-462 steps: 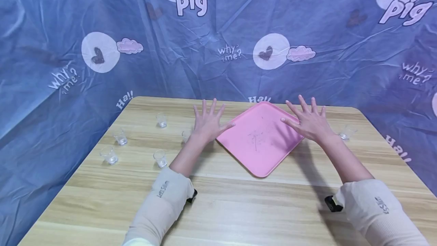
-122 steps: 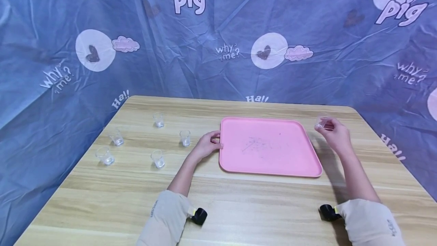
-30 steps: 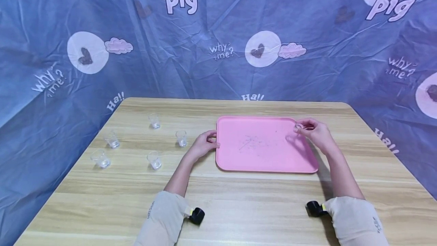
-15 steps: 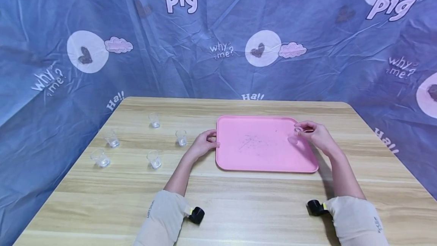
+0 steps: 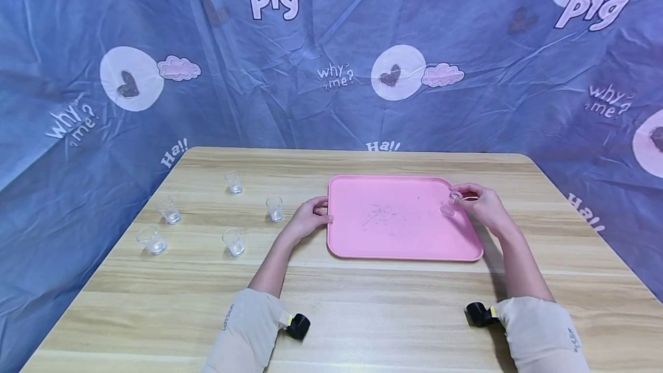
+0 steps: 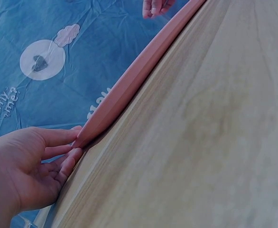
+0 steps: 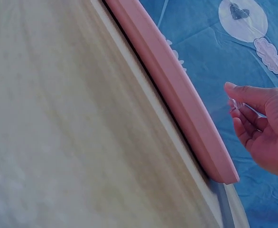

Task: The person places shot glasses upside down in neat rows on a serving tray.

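My left hand (image 5: 309,219) holds the left edge of a pink tray (image 5: 399,246). In the left wrist view, the thumb and fingers of my left hand (image 6: 32,166) pinch the tray's rim (image 6: 115,97). Over the tray's right part, my right hand (image 5: 481,206) pinches a small clear shot glass (image 5: 452,205) between thumb and fingers, its narrow end up and wider end low over the tray. In the right wrist view my right hand (image 7: 267,123) shows beyond the tray's rim (image 7: 177,90), with only a bit of the shot glass (image 7: 235,103) visible.
Several more clear shot glasses stand upright on the wooden table's left side, the closest being a shot glass (image 5: 275,209) near my left hand. A blue printed cloth (image 5: 311,102) hangs behind the table (image 5: 373,309). Small black devices (image 5: 298,327) sit at both wrists.
Both hands were first spread over the tray, which stood cornerwise; it now lies square. My right hand took the right-hand glass, turned it over and brought it left over the tray, then lately slightly right.
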A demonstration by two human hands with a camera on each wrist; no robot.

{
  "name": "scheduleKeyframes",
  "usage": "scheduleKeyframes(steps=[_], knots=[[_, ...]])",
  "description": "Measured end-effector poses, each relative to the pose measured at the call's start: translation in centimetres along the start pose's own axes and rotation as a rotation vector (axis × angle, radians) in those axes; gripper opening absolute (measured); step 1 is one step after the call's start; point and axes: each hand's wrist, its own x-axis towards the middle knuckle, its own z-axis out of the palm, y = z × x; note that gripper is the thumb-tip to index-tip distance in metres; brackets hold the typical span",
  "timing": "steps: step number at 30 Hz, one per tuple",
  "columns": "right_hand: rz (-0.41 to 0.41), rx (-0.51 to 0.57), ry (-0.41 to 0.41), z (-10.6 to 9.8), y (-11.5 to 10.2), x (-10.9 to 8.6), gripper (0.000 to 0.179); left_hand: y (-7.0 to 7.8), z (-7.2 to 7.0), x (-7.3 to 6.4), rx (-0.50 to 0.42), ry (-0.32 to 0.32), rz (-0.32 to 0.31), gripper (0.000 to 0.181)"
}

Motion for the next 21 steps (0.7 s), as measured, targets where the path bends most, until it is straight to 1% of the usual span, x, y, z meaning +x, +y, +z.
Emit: scheduleKeyframes(steps=[10, 15, 18, 21], knots=[[0.011, -0.036, 0.021, -0.02, 0.17, -0.02, 0.037, -0.17, 0.03, 0.10, -0.025, -0.006, 0.013, 0.057], [0.012, -0.045, 0.018, -0.08, 0.06, -0.02, 0.040, -0.18, 0.04, 0.09, -0.004, 0.000, 0.012, 0.057], [0.019, -0.011, 0.029, -0.24, -0.05, -0.08, 0.043, -0.15, 0.03, 0.10, 0.002, 0.003, 0.006, 0.057], [0.024, 0.053, 0.076, -0.59, 0.00, -0.18, 0.042, -0.11, 0.06, 0.07, -0.003, 0.004, 0.003, 0.058]])
